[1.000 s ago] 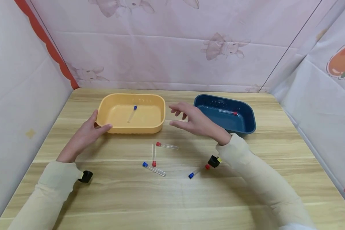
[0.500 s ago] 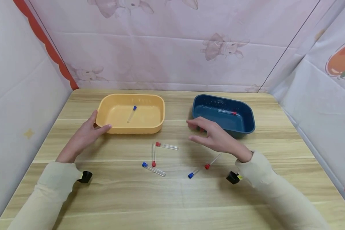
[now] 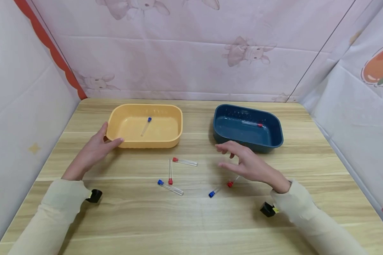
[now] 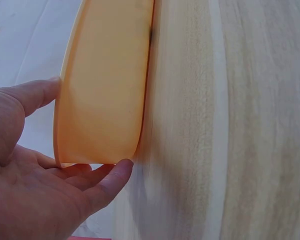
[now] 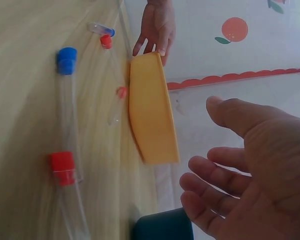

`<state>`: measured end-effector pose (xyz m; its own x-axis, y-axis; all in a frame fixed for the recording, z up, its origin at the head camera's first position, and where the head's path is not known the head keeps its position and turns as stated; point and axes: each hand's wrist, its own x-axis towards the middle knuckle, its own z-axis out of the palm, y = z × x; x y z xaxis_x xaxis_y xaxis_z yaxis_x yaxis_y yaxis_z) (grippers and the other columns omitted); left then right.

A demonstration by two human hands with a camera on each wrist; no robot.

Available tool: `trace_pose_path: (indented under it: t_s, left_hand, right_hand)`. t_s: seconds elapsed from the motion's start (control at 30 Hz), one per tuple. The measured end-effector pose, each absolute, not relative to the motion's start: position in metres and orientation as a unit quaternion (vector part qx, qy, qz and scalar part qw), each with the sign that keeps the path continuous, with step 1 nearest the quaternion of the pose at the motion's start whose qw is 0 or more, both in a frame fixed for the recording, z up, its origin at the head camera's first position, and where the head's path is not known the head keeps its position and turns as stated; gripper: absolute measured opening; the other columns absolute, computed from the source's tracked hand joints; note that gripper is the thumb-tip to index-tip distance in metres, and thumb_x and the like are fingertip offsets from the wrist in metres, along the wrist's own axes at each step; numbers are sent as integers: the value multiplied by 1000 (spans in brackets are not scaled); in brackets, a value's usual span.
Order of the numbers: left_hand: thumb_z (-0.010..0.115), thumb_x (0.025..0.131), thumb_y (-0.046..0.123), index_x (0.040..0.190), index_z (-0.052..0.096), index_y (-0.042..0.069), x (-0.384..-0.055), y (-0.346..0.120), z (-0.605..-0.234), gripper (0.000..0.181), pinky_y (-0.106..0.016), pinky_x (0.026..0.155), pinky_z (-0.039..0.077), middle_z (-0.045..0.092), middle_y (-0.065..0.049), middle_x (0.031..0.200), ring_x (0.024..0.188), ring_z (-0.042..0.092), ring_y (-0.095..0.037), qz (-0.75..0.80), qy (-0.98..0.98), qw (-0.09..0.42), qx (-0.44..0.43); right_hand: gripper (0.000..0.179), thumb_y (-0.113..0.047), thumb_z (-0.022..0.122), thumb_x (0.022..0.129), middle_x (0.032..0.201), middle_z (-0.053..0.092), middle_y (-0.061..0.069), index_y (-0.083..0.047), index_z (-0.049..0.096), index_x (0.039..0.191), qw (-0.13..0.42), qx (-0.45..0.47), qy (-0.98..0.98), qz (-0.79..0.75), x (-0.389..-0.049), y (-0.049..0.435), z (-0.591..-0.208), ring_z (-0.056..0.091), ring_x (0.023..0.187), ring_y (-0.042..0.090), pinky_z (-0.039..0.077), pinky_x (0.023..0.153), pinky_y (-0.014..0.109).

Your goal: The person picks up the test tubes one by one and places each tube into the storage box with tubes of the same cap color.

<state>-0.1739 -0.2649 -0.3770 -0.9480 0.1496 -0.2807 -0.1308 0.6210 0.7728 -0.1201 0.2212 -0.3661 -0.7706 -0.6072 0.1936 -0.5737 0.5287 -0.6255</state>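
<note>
My left hand holds the near left corner of a yellow plastic basin, thumb at the rim and fingers around the end wall. A blue-capped test tube lies inside it. My right hand, fingers loosely bent and holding nothing, hovers in front of a dark blue basin. That basin contains a red-capped test tube. Below the right hand are another red-capped tube, partly hidden in the head view, and a blue-capped tube.
Between the hands on the wooden table lie two red-capped tubes, one crosswise and one pointing away, plus a blue-capped tube. Printed cloth walls enclose the table's back and sides.
My right hand has moved right and back toward me, from beside the yellow basin to in front of the dark blue one. The left hand stays at the yellow basin's corner.
</note>
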Motion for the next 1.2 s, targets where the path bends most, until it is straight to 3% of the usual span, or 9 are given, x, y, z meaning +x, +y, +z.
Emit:
trace_pose_path:
  t_s: [0.27, 0.7, 0.93, 1.2]
  left_hand:
    - [57, 99, 63, 159, -24, 9, -174, -266, -377, 114, -64, 121, 9, -17, -17, 169, 156, -5, -40, 441, 883, 162, 8]
    - [56, 99, 63, 158, -25, 9, -175, -265, -377, 114, -65, 121, 9, -18, -18, 169, 156, -6, -41, 436, 884, 166, 3]
    - [56, 99, 64, 158, -24, 8, -175, -265, -376, 114, -66, 120, 9, -17, -19, 169, 156, -5, -42, 431, 887, 164, 3]
    - [56, 101, 61, 158, -25, 8, -176, -266, -377, 112, -66, 121, 9, -17, -20, 169, 156, -5, -42, 434, 886, 163, 6]
  right_hand:
    - [53, -15, 80, 92, 129, 65, 14, -1, 61, 139, 41, -352, 870, -344, -112, 225, -377, 60, 114, 31, 57, 88, 47]
    - [53, -24, 83, 90, 132, 66, 10, 0, 65, 134, 50, -376, 874, -304, -105, 225, -392, 59, 122, 24, 51, 102, 49]
    - [56, -28, 85, 88, 131, 64, 5, -5, 65, 135, 54, -377, 881, -281, -99, 224, -399, 57, 121, 22, 52, 101, 44]
    - [58, -39, 82, 90, 132, 64, 4, -8, 66, 136, 64, -370, 892, -251, -97, 222, -403, 56, 122, 23, 48, 104, 48]
